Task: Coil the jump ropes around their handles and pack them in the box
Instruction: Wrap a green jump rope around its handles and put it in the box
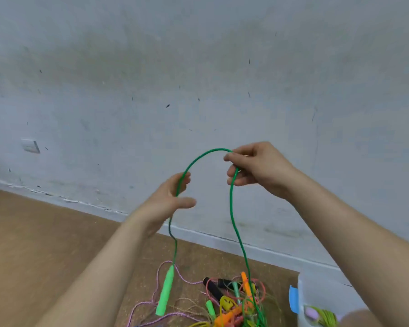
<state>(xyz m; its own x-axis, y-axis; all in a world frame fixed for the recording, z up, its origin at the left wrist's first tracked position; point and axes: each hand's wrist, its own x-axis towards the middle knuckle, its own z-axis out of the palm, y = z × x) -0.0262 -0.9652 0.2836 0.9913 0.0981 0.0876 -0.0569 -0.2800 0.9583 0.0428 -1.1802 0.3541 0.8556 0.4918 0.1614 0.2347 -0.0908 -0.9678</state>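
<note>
A green jump rope (200, 156) arches between my two raised hands. My left hand (169, 197) holds one side of it between fingers and thumb, and below that hand the rope hangs down to its light green handle (165, 291). My right hand (255, 168) pinches the other side, which drops into a tangled pile of jump ropes (234, 303) on the floor: orange, yellow, pink, black and green. The box (301, 300), a clear container with a blue clip, stands at the lower right with a coiled rope inside.
A brown floor (45, 244) runs up to a pale, scuffed wall (198, 79) with a white baseboard. A wall socket (30, 145) sits low on the left. A pink rope (156, 279) loops out from the pile.
</note>
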